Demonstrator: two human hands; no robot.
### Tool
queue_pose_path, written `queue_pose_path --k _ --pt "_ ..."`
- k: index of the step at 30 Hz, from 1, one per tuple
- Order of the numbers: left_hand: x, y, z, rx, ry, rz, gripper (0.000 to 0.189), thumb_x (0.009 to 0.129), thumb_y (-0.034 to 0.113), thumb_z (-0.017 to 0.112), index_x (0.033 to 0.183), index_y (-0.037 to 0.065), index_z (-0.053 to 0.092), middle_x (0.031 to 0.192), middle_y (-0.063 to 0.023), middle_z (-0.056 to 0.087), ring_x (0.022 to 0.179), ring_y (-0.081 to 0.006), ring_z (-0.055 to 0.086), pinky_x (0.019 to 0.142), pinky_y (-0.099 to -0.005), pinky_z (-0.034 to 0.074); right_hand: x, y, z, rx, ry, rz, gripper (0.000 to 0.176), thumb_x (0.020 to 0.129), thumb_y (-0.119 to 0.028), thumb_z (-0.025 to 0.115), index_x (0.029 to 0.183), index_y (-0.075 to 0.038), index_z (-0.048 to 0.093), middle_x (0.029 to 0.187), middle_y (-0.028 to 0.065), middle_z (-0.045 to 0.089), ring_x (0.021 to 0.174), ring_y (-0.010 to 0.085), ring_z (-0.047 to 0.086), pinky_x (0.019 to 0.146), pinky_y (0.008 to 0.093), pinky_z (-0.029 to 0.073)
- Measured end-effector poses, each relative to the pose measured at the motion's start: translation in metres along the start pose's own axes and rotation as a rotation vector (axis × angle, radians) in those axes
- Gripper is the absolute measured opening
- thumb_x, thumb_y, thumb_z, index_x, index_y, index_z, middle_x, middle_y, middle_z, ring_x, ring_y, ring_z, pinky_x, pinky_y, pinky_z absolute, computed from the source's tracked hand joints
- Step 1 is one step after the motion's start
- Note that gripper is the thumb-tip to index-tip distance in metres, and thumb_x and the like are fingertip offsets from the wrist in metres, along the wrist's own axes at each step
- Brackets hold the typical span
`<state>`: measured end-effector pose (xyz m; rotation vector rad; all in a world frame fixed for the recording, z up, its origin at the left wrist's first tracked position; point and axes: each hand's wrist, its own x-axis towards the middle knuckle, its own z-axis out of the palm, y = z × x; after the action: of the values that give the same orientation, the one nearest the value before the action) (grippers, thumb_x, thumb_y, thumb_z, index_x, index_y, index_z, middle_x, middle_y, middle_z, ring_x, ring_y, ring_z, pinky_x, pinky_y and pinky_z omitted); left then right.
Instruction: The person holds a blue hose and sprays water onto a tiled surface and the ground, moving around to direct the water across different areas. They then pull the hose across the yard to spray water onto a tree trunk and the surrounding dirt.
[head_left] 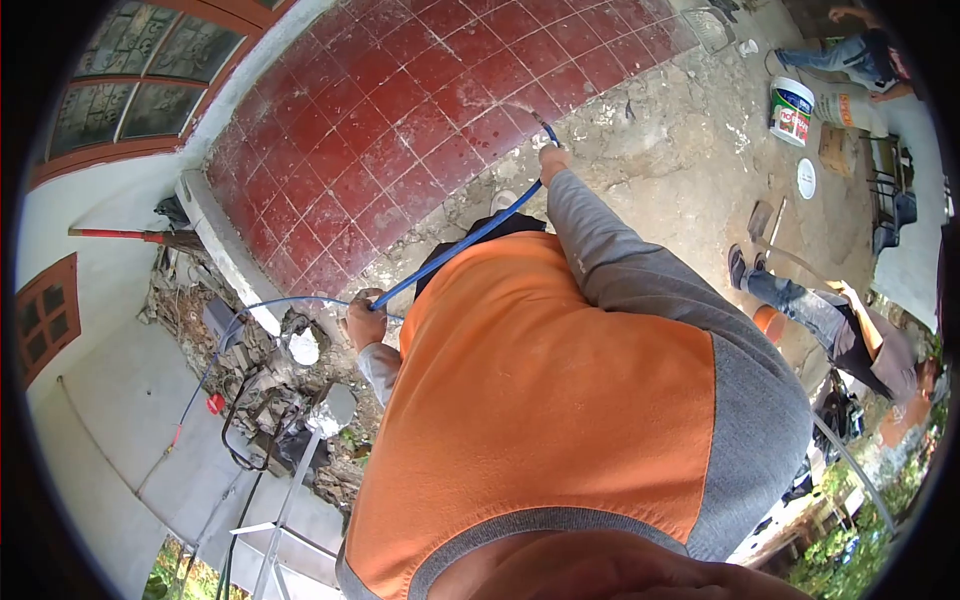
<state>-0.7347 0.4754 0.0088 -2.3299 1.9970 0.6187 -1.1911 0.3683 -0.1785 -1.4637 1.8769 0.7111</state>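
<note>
A blue hose (462,243) runs taut across the front of my body between my two hands. My right hand (553,162) is wrapped round it close to its free end, arm stretched forward. Past that fist the hose tip (541,122) points at the red tiled floor (385,125). A faint pale streak leaves the tip over dark, wet-looking spots on the tiles. Near my waist, my left hand (366,322) grips the hose too. From there a thinner blue length (270,300) trails left towards a red fitting by the wall; where it passes my left hand is partly hidden.
Rubble (265,400) lies along the left wall, with a metal ladder (285,510) below it. A low white kerb (228,250) edges the tiles. On the rough ground at right are a paint bucket (791,112), a shovel (760,218) and two people.
</note>
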Motion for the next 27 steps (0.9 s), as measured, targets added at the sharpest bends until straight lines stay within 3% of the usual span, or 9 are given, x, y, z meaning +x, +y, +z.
queue_pose_path --k 2,5,7,10,12,13,18,22,27 --pt "-0.004 0.019 -0.022 -0.057 -0.138 -0.053 0.017 0.071 0.019 0.062 0.087 0.021 0.067 0.069 -0.0081 0.062 0.073 -0.0271 0.061 0.075 -0.0453 0.039 -0.026 -0.011 -0.007 1.698 0.281 0.83 0.038 0.086 -0.028 0.042 0.115 -0.007 0.054 0.115 0.0105 0.058 0.103 0.0273 0.057 0.08 0.0324 0.044" --pt "0.0 0.011 -0.022 -0.038 -0.157 0.113 0.018 0.071 0.017 0.064 0.089 0.017 0.068 0.063 -0.0105 0.061 0.069 -0.0275 0.061 0.067 -0.0417 0.041 -0.068 -0.003 -0.009 2.009 0.377 0.939 0.036 0.084 -0.019 0.048 0.116 -0.003 0.053 0.112 0.017 0.058 0.102 0.03 0.058 0.079 0.0356 0.045" --pt "0.0 0.026 -0.032 0.111 -0.129 0.215 0.021 0.071 0.015 0.064 0.092 0.011 0.066 0.067 -0.0148 0.061 0.068 -0.0286 0.06 0.063 -0.0393 0.043 -0.056 0.018 0.036 1.764 0.239 0.936 0.036 0.085 -0.023 0.048 0.114 -0.003 0.054 0.109 0.0165 0.06 0.1 0.0283 0.059 0.077 0.0342 0.046" --pt "0.024 0.002 -0.009 0.029 -0.208 0.398 0.023 0.072 0.015 0.064 0.094 0.007 0.065 0.074 -0.0157 0.063 0.07 -0.0305 0.061 0.065 -0.04 0.044 -0.143 0.028 0.06 2.337 0.446 1.315 0.034 0.087 -0.03 0.042 0.114 -0.012 0.054 0.109 0.0104 0.059 0.1 0.0195 0.057 0.079 0.0282 0.045" --pt "0.047 -0.006 0.008 -0.006 -0.243 0.582 0.025 0.072 0.015 0.064 0.096 0.008 0.065 0.081 -0.0146 0.064 0.073 -0.0321 0.061 0.065 -0.0422 0.044 -0.221 0.023 0.079 1.822 0.266 1.317 0.032 0.085 -0.027 0.047 0.11 -0.009 0.055 0.106 0.0118 0.06 0.095 0.0201 0.058 0.076 0.0304 0.046" --pt "0.048 0.011 0.007 -0.023 -0.352 0.624 0.026 0.071 0.014 0.064 0.097 0.009 0.065 0.083 -0.0136 0.065 0.076 -0.0318 0.061 0.068 -0.042 0.043 -0.237 0.029 0.104 2.354 0.691 1.672 0.033 0.083 -0.026 0.051 0.109 -0.006 0.055 0.106 0.0123 0.06 0.094 0.0212 0.059 0.075 0.0326 0.047" --pt "0.018 0.086 0.011 0.295 -0.594 0.995 0.03 0.069 0.012 0.067 0.098 0.011 0.064 0.086 -0.0115 0.066 0.086 -0.0275 0.06 0.084 -0.036 0.036 -0.355 0.022 0.278 2.439 1.195 2.286 0.033 0.084 -0.03 0.053 0.107 -0.007 0.058 0.096 0.0083 0.063 0.083 0.0208 0.06 0.068 0.0365 0.048" --pt "-0.012 0.122 0.039 0.211 -0.72 1.246 0.021 0.074 0.011 0.061 0.095 0.011 0.063 0.083 -0.0117 0.064 0.077 -0.0287 0.06 0.071 -0.0382 0.041 -0.426 -0.015 0.374 2.251 1.547 2.707 0.027 0.084 -0.03 0.054 0.1 -0.009 0.061 0.086 0.0063 0.063 0.072 0.018 0.058 0.061 0.0368 0.046" --pt "-0.052 0.158 0.066 0.396 -0.724 1.462 0.027 0.071 0.014 0.064 0.097 0.008 0.064 0.086 -0.0141 0.065 0.085 -0.0292 0.06 0.081 -0.0376 0.036 -0.469 -0.04 0.433 2.179 1.976 2.686 0.019 0.085 -0.024 0.053 0.096 -0.01 0.059 0.073 0.0028 0.056 0.06 0.0138 0.051 0.052 0.0326 0.04"
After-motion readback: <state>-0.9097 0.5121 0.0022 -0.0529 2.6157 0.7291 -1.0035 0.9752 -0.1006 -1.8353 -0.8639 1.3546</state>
